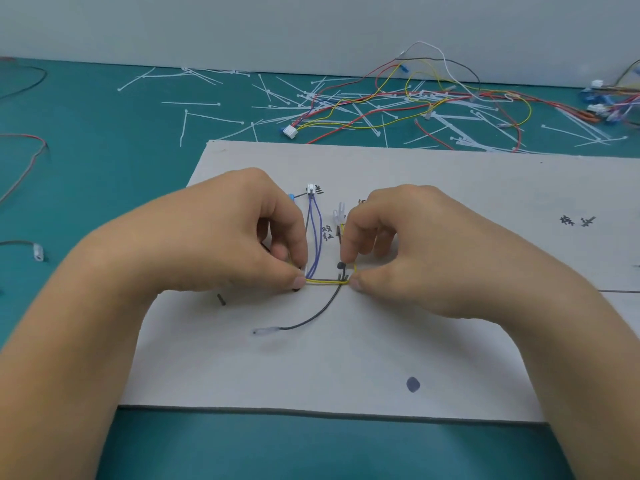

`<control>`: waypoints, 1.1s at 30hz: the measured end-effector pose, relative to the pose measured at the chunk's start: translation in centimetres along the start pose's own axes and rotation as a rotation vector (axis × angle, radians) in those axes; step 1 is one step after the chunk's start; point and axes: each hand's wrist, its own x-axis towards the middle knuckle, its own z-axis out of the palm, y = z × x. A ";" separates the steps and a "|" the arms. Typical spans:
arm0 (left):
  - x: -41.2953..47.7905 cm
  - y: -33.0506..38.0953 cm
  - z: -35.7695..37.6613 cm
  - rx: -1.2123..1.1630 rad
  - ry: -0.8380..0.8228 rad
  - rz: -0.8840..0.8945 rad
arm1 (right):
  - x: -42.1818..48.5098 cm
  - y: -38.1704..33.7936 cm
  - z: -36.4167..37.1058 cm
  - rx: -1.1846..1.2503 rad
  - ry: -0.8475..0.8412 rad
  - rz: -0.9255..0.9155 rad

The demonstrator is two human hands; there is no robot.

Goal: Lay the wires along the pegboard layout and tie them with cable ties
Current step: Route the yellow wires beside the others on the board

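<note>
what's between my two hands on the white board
In the head view, a short run of yellow wire spans from left hand to right hand; purple wires meet it near the left hand, a black wire branches off near the right.

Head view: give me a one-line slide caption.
Left hand and right hand pinch a yellow wire straight across the board, purple wires branching off, cable ties scattered beyond.

Teal mat (104, 116) as work surface; pale grey wall (242, 26) upright along its far edge.
</note>
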 end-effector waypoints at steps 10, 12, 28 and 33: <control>0.4 0.4 0.8 0.043 0.019 0.026 | 0.3 0.0 0.0 -0.011 0.019 0.049; 0.4 0.4 0.8 0.036 0.022 0.024 | 0.3 0.0 0.0 -0.007 0.022 0.060; 0.2 0.7 0.5 -0.018 0.020 0.024 | 0.1 0.1 -0.4 0.105 0.123 0.046; 0.3 1.0 0.9 -0.029 0.033 0.044 | 0.8 0.5 0.0 0.099 0.183 0.083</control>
